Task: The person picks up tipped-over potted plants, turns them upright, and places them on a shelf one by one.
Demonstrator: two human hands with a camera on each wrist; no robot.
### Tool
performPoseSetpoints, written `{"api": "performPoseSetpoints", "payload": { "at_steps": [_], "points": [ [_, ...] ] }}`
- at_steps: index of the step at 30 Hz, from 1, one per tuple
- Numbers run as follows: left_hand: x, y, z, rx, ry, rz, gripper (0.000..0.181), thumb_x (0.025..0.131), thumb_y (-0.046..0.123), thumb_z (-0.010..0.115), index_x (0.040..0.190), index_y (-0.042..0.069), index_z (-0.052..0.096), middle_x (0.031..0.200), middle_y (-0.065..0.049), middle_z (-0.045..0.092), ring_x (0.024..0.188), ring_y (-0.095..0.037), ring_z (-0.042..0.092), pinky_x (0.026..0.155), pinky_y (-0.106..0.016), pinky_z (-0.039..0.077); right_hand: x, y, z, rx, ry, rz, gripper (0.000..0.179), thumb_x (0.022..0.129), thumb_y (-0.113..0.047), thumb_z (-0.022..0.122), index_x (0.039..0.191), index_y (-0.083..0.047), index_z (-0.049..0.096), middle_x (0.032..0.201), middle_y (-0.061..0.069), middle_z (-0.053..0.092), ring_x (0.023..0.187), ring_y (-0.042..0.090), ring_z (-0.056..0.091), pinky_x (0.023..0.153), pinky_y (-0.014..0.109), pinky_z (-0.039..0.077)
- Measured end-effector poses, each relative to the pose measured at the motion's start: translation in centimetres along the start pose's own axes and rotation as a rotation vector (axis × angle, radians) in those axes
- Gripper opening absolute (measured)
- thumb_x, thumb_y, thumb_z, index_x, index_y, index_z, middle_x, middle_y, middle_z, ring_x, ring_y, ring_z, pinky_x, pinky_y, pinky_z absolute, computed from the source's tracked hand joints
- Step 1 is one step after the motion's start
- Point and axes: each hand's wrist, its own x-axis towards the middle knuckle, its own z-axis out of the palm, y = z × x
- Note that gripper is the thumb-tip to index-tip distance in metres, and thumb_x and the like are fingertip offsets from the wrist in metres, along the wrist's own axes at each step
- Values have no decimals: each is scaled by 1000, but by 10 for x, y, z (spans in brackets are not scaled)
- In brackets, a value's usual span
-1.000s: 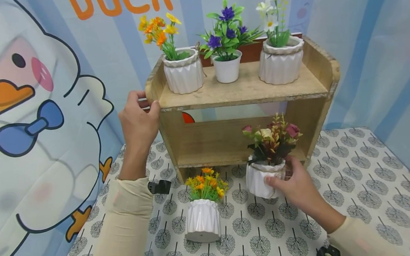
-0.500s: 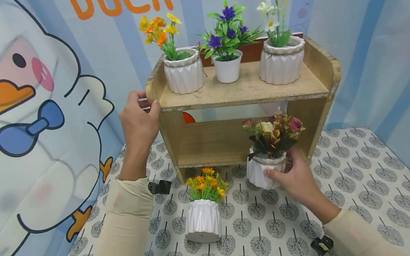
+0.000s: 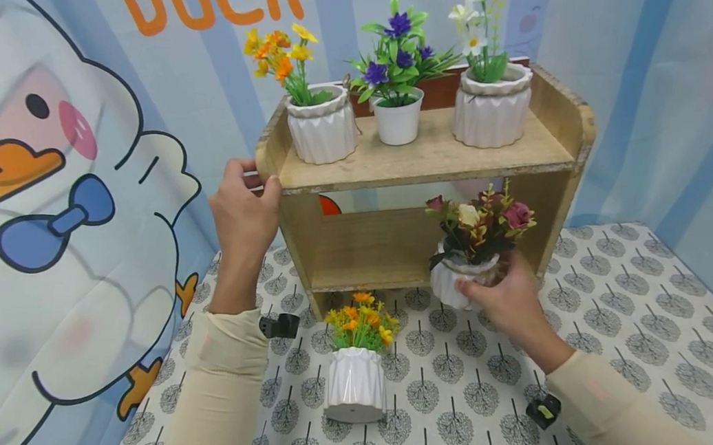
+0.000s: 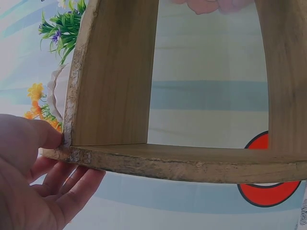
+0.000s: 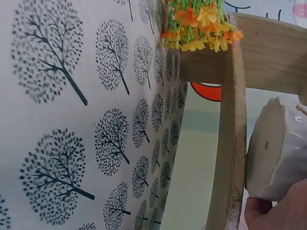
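Observation:
My right hand (image 3: 509, 299) grips a white ribbed flowerpot (image 3: 454, 284) of pink and cream artificial roses (image 3: 481, 221). The pot is lifted in front of the right half of the lower board of a wooden shelf (image 3: 367, 254). In the right wrist view the underside of the pot (image 5: 267, 143), with a small hole, shows beside the board's front edge; whether they touch I cannot tell. My left hand (image 3: 244, 208) holds the shelf's upper left corner. The left wrist view has thumb and fingers on opposite sides of the side panel (image 4: 192, 165).
On the top board stand a pot of orange and yellow flowers (image 3: 322, 134), a smaller pot with purple flowers (image 3: 397, 122) and a pot of white flowers (image 3: 491, 118). Another orange-flowered pot (image 3: 356, 384) is on the tree-print tablecloth (image 3: 443, 408) in front. A duck-print curtain (image 3: 174, 72) hangs behind.
My right hand has raised the rose pot and brought it closer to the lower board. The left hand keeps its hold on the shelf corner.

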Motion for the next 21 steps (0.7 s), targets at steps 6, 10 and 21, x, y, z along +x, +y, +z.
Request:
{"api": "performPoseSetpoints", "payload": {
  "at_steps": [6, 10, 21],
  "points": [
    [1, -1, 1, 7, 15, 20, 34, 97, 25, 60, 126, 7, 61, 115, -17, 75, 104, -29, 73, 83, -44, 62, 10, 1, 6, -36, 70, 9, 87, 76, -17, 87, 147, 0, 40, 132, 26, 58, 113, 41, 60, 90, 51, 57],
    [1, -1, 2, 9, 20, 22, 33, 97, 25, 60, 125, 7, 61, 114, -17, 75, 103, -29, 73, 83, -44, 62, 16, 1, 8, -27, 95, 27, 90, 76, -17, 87, 149, -1, 37, 137, 26, 55, 119, 44, 58, 99, 59, 52],
    [2, -1, 1, 15, 15, 22, 33, 97, 24, 60, 125, 7, 61, 115, -17, 75, 104, -29, 73, 83, -44, 62, 34, 9, 15, 11, 181, 40, 92, 75, -18, 88, 148, 2, 36, 141, 26, 53, 127, 42, 55, 111, 58, 45]
  ]
}}
